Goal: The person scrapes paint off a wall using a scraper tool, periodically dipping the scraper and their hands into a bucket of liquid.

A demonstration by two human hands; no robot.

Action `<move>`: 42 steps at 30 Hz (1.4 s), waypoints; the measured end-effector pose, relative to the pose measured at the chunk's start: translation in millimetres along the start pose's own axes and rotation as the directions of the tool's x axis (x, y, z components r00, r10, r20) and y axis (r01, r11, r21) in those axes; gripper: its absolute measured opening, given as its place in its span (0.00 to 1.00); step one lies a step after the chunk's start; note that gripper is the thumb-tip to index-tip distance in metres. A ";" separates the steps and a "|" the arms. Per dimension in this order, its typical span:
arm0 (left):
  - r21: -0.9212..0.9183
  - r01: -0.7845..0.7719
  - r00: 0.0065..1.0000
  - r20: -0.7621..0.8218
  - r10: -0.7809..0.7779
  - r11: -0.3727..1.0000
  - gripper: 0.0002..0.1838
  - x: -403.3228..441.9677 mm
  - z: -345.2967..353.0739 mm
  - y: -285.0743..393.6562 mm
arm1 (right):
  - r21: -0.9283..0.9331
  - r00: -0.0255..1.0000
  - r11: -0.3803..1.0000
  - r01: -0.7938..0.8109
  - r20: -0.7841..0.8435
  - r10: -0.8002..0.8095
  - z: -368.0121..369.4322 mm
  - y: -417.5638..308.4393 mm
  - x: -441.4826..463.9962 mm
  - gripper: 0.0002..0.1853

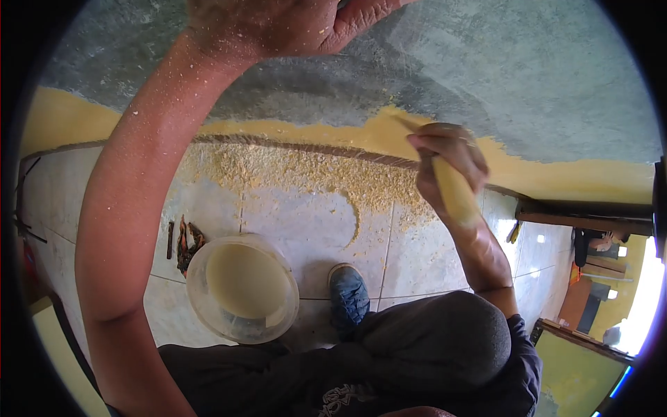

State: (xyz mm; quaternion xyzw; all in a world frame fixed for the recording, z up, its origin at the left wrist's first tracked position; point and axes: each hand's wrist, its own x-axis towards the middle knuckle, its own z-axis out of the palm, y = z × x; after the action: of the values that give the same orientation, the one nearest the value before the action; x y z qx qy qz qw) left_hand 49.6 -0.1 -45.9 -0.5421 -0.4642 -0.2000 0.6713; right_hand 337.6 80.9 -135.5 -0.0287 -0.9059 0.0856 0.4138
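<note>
My left hand [278, 24] is at the top edge, against the grey wall [500, 62], with its thumb stretched out to the right. Its other fingers are largely cut off by the frame. Lower on the wall, my right hand [455, 156] is closed around the pale yellow handle of a scraper [455, 191]. The scraper's thin blade points left, at the ragged border between bare grey surface and yellow paint [389, 128]. Motion blurs this hand a little. Pale flecks cling to my left forearm.
Yellow paint flakes [278, 167] litter the tiled floor [299, 215] along the wall's foot. A translucent bucket [281, 320] stands near my legs, beside a dark, orange-streaked bundle [187, 247]. My blue shoe [347, 295] is right of the bucket. A doorway with another person [603, 242] lies far right.
</note>
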 end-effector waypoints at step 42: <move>-0.090 0.154 0.977 0.165 -0.138 0.984 0.29 10.9 -22.2 14.8 | -0.042 0.988 0.988 0.150 -0.013 -0.151 9.1 9.8 0.5 0.09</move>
State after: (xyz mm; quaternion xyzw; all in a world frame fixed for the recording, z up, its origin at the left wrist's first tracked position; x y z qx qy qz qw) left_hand 75.4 -12.9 -44.4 -0.5544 -0.5436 -0.2285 0.5872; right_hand 330.3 89.4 -142.8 0.0305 -0.9037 0.0353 0.4256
